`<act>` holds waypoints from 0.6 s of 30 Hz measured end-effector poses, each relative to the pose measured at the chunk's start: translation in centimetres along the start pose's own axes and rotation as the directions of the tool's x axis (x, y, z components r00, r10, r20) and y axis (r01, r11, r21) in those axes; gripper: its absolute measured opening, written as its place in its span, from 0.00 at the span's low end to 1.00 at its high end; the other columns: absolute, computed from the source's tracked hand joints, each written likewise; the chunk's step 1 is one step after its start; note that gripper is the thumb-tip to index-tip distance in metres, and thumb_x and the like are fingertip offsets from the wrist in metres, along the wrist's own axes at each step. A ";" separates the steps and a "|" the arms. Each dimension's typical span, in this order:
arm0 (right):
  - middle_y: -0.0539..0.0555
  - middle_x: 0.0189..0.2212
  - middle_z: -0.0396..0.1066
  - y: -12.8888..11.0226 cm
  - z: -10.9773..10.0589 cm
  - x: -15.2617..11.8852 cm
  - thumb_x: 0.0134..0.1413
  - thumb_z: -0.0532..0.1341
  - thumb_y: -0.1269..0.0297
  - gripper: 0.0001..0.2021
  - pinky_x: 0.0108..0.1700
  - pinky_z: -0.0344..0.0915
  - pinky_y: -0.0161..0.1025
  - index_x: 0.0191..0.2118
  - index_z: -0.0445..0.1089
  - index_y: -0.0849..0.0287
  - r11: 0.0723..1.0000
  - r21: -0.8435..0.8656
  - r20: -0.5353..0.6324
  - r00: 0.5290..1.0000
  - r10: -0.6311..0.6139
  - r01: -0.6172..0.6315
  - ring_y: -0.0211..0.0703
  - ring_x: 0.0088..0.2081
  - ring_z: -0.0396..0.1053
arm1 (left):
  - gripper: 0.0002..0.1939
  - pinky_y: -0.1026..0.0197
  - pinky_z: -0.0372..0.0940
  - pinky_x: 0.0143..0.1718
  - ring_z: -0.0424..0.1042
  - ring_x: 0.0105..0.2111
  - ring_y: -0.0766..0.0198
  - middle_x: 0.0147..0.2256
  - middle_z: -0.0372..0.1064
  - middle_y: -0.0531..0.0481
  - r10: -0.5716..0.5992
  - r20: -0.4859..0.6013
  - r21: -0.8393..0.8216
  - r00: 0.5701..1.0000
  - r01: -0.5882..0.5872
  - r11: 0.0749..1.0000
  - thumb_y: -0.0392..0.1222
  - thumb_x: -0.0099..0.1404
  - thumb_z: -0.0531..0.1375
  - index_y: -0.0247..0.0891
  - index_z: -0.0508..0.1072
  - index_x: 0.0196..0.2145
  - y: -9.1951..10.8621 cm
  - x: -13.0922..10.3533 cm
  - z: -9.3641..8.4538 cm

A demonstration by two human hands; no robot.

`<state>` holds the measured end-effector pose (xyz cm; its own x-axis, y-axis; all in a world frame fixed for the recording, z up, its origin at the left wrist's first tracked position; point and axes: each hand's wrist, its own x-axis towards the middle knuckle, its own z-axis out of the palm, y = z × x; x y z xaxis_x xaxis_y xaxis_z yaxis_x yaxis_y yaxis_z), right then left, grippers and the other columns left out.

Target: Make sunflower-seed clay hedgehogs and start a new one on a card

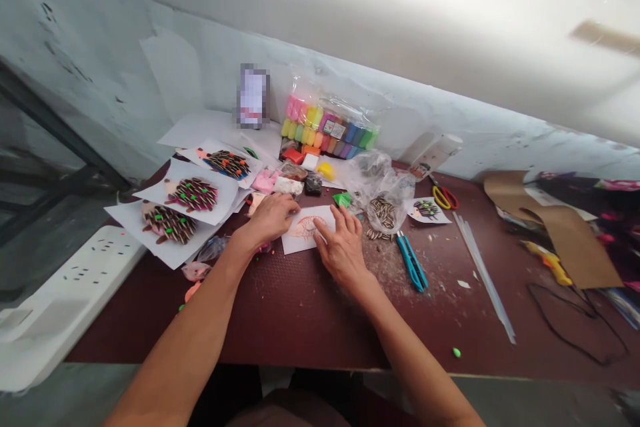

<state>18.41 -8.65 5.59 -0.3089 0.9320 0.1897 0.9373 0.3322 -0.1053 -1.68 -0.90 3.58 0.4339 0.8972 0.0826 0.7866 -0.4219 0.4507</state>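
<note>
A small white card [295, 243] with an orange oval shape on it lies on the dark red table in front of me. At the card's upper left edge is my left hand [273, 215], its fingers bent close together; whether something small is between them is hidden. My right hand [343, 243] rests over the card's right side with its fingers spread and holds nothing. Just behind the hands are a green clay piece [343, 199], a black clay packet [313, 183] and a bag of striped seeds [384, 210].
Seed-covered hedgehog pictures [193, 195] and a white power strip [75, 293] lie left. Coloured clay packs [330, 127] lean by the wall. Rightward are a teal cutter [413, 263], scissors [444, 197], clear glue sticks [483, 273] and a yellow glue gun [550, 262] with its cord.
</note>
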 end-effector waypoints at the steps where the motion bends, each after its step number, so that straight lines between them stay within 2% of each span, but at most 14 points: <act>1: 0.63 0.66 0.58 0.0 0.0 0.1 0.68 0.56 0.59 0.15 0.64 0.48 0.57 0.55 0.74 0.51 1.000 -0.009 0.009 1.000 -0.002 0.002 0.59 0.68 0.49 | 0.16 0.52 0.65 0.49 0.70 0.45 0.52 0.42 0.76 0.42 0.000 -0.002 0.001 1.000 0.000 1.000 0.32 0.59 0.57 0.39 0.81 0.41 0.0 0.0 0.0; 7: 0.62 0.64 0.62 0.1 0.8 0.7 0.68 0.57 0.59 0.14 0.64 0.49 0.58 0.53 0.75 0.52 1.000 -0.010 0.014 1.000 0.009 -0.009 0.58 0.67 0.50 | 0.16 0.52 0.65 0.49 0.70 0.45 0.51 0.42 0.76 0.43 -0.009 0.006 -0.008 1.000 0.009 1.000 0.31 0.59 0.57 0.39 0.81 0.41 0.2 0.0 -0.1; 14: 0.60 0.64 0.62 0.5 1.1 0.0 0.68 0.55 0.62 0.14 0.64 0.50 0.55 0.53 0.75 0.50 0.999 0.052 -0.087 0.996 0.017 -0.012 0.55 0.68 0.50 | 0.18 0.51 0.65 0.49 0.70 0.45 0.51 0.43 0.76 0.42 -0.008 0.014 0.017 1.000 0.008 1.000 0.30 0.59 0.56 0.38 0.81 0.42 0.3 0.0 -0.1; 18: 0.61 0.64 0.62 0.4 1.2 -0.3 0.68 0.56 0.60 0.14 0.64 0.50 0.56 0.52 0.76 0.51 0.999 0.034 -0.045 0.999 -0.028 0.030 0.56 0.67 0.50 | 0.17 0.51 0.65 0.49 0.70 0.44 0.52 0.42 0.76 0.43 0.009 0.003 0.002 1.000 -0.009 1.000 0.30 0.58 0.56 0.39 0.81 0.41 -0.1 0.1 0.0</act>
<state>18.72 -8.61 4.35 -0.3279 0.9148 0.2360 0.9217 0.3646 -0.1325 -1.66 -0.76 3.52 0.4421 0.8930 0.0841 0.7838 -0.4302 0.4480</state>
